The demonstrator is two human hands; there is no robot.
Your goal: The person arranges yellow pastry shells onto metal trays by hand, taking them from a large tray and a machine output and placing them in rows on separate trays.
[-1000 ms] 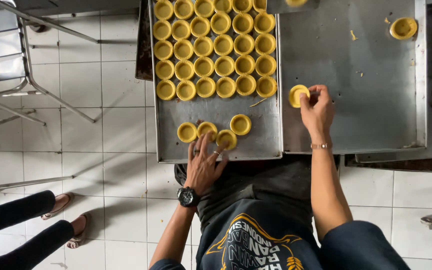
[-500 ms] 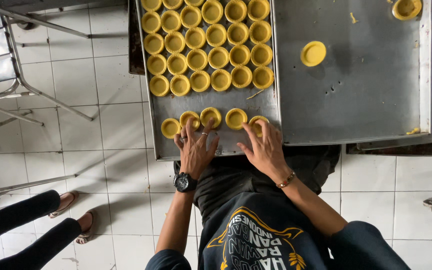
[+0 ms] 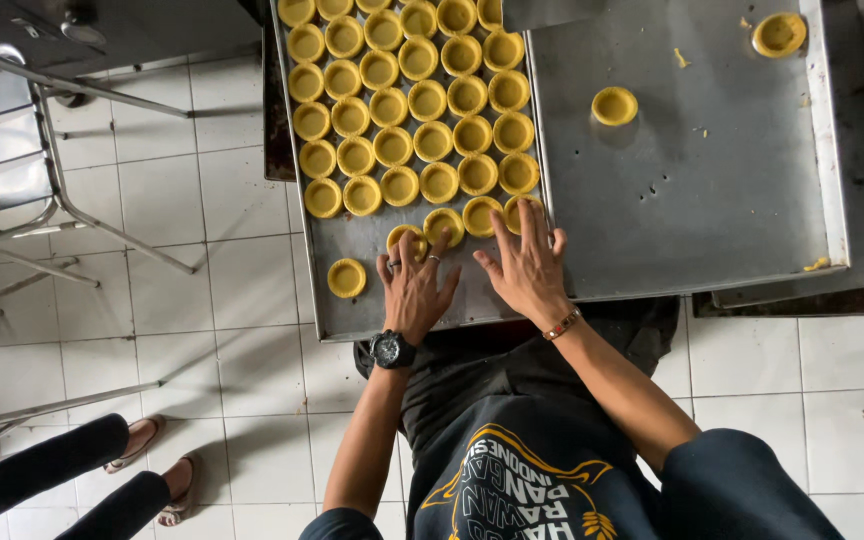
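A metal baking tray [image 3: 372, 305] holds several rows of yellow tart shells [image 3: 412, 110]. My left hand [image 3: 416, 290], with a black watch on the wrist, lies flat on the tray with its fingertips on the shells [image 3: 407, 238] of the nearest row. My right hand [image 3: 527, 265], wearing a bead bracelet, rests spread beside it, fingers touching the shells [image 3: 479, 214] at the row's right end. One shell [image 3: 346, 277] sits alone at the lower left of the tray. Neither hand grips anything.
A second metal tray [image 3: 692, 200] lies to the right with a lone shell [image 3: 614, 105] and another [image 3: 778, 33] at its far corner. Metal chair frames [image 3: 42, 150] stand on the white tiled floor at left. Another person's legs and sandalled feet [image 3: 142, 460] are at lower left.
My right hand left the single shell on the right tray and came down beside my left hand. Both hands have pushed the loose near-row shells up toward the full rows.
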